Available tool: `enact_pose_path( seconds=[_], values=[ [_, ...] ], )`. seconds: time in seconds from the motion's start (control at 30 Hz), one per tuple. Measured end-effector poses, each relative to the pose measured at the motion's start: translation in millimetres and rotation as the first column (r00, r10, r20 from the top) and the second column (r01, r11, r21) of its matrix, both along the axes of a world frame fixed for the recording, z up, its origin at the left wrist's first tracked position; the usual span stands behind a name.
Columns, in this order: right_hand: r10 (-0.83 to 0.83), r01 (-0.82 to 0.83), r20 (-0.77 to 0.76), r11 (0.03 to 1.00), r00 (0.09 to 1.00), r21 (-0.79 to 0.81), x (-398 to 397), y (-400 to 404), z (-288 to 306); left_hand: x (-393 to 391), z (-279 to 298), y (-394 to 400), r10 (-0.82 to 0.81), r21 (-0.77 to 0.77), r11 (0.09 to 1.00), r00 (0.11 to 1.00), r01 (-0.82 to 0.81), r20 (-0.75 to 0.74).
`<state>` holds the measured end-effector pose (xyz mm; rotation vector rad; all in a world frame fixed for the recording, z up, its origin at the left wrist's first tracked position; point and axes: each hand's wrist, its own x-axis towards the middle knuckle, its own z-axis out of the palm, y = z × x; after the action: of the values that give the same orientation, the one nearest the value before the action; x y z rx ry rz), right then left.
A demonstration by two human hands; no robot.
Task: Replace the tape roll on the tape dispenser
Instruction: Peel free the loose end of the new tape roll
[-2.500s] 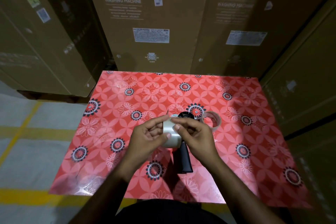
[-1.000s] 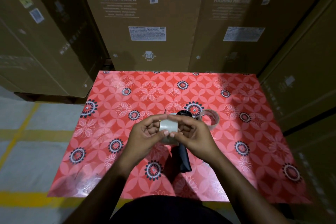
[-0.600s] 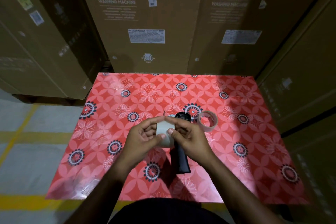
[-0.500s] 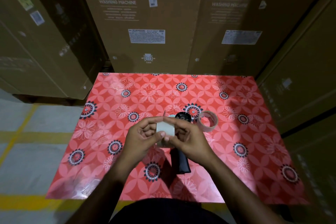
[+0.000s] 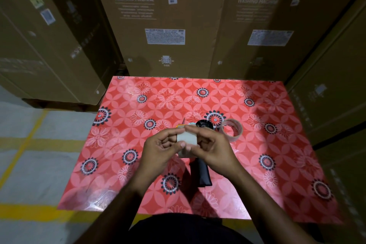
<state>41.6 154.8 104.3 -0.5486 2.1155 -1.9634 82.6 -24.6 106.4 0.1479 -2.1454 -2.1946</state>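
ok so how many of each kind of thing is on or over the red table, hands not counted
tape rolls: 2, one held in both hands, one near-empty ring lying on the table
tape dispensers: 1, black, on the table under the hands
total: 3

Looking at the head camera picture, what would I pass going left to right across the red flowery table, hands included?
Left hand → tape roll held between both hands → right hand → near-empty tape ring lying on the tablecloth. The black tape dispenser lies under the hands, so I leave it out of the order.
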Motion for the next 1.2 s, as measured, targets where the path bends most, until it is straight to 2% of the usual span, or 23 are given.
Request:
enact_pose_path(
  seconds=[0.07,0.17,0.23,0.3,0.4,0.47,0.63,0.77,0.93,1.07,1.13,1.2],
  values=[
    [0.008,-0.008,0.010,1.000,1.000,-0.013,-1.7,1.2,0.8,0.7,0.8,1.1,-0.009,0.033,0.999,1.000,0.009,0.000],
    [-0.087,0.087,0.010,0.996,0.996,-0.018,-3.0,0.9,3.6,3.2,1.1,-1.5,-0.086,0.121,0.989,0.996,0.084,0.007],
    [-0.120,0.120,-0.032,0.993,0.992,-0.004,-2.0,1.2,3.6,3.0,0.7,-2.5,-0.117,0.117,0.986,0.993,0.115,0.009],
    [-0.093,0.094,-0.067,0.996,0.993,0.008,-0.1,0.4,1.2,2.6,1.3,-2.3,-0.093,0.092,0.991,0.996,0.093,0.002],
    [-0.017,0.017,-0.009,0.999,1.000,-0.038,0.3,-1.0,0.9,0.3,1.9,-2.4,-0.045,0.039,0.998,0.999,0.046,-0.020],
    [-0.024,0.025,0.008,0.999,1.000,-0.033,-1.3,-0.8,1.1,0.9,3.9,-0.1,-0.036,0.024,0.999,0.999,0.036,-0.017],
    [-0.117,0.117,0.001,0.993,0.993,-0.028,-2.2,-1.0,1.7,3.5,2.2,2.1,-0.092,0.156,0.984,0.995,0.088,0.023],
    [-0.005,0.009,0.058,0.998,0.998,-0.068,-0.3,1.6,0.3,3.3,5.1,0.7,-0.084,0.183,0.980,0.996,0.077,0.032],
    [-0.151,0.151,0.015,0.989,0.988,-0.006,-2.3,-1.4,1.6,5.3,2.7,-1.4,-0.180,0.174,0.970,0.983,0.171,0.036],
    [-0.293,0.294,-0.020,0.955,0.956,0.037,-4.6,-11.0,4.7,6.0,4.8,4.3,-0.183,0.107,0.978,0.983,0.179,0.031],
    [-0.276,0.275,0.000,0.961,0.961,0.040,-6.9,-12.0,7.4,6.0,4.2,6.9,-0.151,0.164,0.976,0.988,0.145,0.026],
    [-0.161,0.161,0.062,0.987,0.985,0.005,-7.7,-8.1,9.2,5.7,3.2,5.4,-0.111,0.207,0.973,0.993,0.103,0.028]
  ],
)
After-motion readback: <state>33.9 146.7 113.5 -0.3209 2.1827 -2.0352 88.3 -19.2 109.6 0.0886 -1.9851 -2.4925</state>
